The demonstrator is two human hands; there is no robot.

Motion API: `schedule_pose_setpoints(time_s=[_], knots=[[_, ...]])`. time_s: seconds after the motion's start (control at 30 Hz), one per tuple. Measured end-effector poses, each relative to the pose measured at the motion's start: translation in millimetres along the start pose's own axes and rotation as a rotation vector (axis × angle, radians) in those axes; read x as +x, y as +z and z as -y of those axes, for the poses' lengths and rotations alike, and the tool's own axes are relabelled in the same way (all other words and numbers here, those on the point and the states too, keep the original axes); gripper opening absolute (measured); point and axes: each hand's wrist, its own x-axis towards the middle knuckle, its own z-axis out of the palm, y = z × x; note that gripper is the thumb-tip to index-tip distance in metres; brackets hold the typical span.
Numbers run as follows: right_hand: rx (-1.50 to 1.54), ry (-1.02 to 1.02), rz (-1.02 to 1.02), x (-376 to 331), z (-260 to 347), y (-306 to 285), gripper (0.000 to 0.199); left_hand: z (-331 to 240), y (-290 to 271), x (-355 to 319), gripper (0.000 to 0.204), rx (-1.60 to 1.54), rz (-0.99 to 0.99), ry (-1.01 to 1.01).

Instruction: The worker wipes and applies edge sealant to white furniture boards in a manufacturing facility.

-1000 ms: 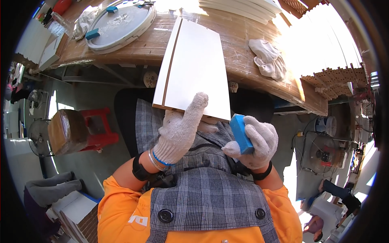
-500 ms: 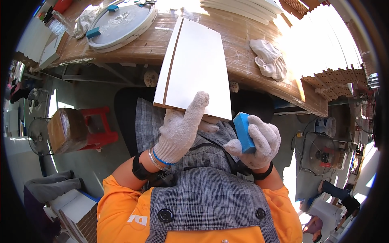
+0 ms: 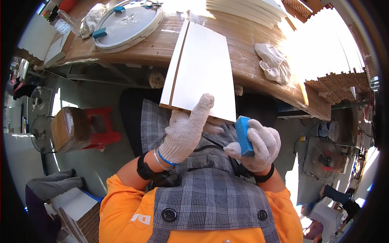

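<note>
A white board (image 3: pixel 204 69) with a brown groove along its left side rests partly over the table edge and tilts toward me. My left hand (image 3: pixel 187 127), in a knitted white glove, grips the board's near edge, thumb on top and fingers underneath, where they are partly hidden. In my gloved right hand (image 3: pixel 261 146) is a blue sponge block (image 3: pixel 244 136), pinched between thumb and fingers just off the board's near right corner. Whether the block touches that corner, I cannot tell.
The wooden table (image 3: pixel 239 60) carries a round white lid (image 3: pixel 131 26) with blue blocks on it, a crumpled cloth (image 3: pixel 272 63), and stacked white boards (image 3: pixel 247 10). More boards (image 3: pixel 334 44) stand at the right. On the floor, a red stool (image 3: pixel 106 127) bears a carton (image 3: pixel 69 128).
The whole view has shifted slightly, so the table and board appear a little further right. Both hands keep their holds; the blue sponge block has turned slightly more upright.
</note>
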Motion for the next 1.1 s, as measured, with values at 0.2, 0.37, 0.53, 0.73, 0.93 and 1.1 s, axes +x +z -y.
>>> schedule_pose_setpoints(time_s=[0.2,0.37,0.53,0.73,0.93,1.1], knots=[[0.022,0.076,-0.048,4,-16,-7,0.062,6,-16,-2,0.060,-0.001,-0.021,-0.049],[0.123,0.095,-0.028,6,-20,1,0.062,15,-32,1,0.057,0.012,-0.025,-0.049],[0.215,0.181,0.025,12,-18,6,0.062,29,-51,6,0.045,-0.064,0.001,0.036],[0.351,0.279,0.013,13,-19,11,0.058,52,-83,19,0.040,-0.351,0.028,-0.097],[0.406,0.348,0.050,17,-16,20,0.057,78,-104,28,0.036,-0.455,0.004,-0.157],[0.663,0.602,0.090,17,-17,30,0.062,81,-110,34,0.037,-0.410,-0.009,-0.166]])
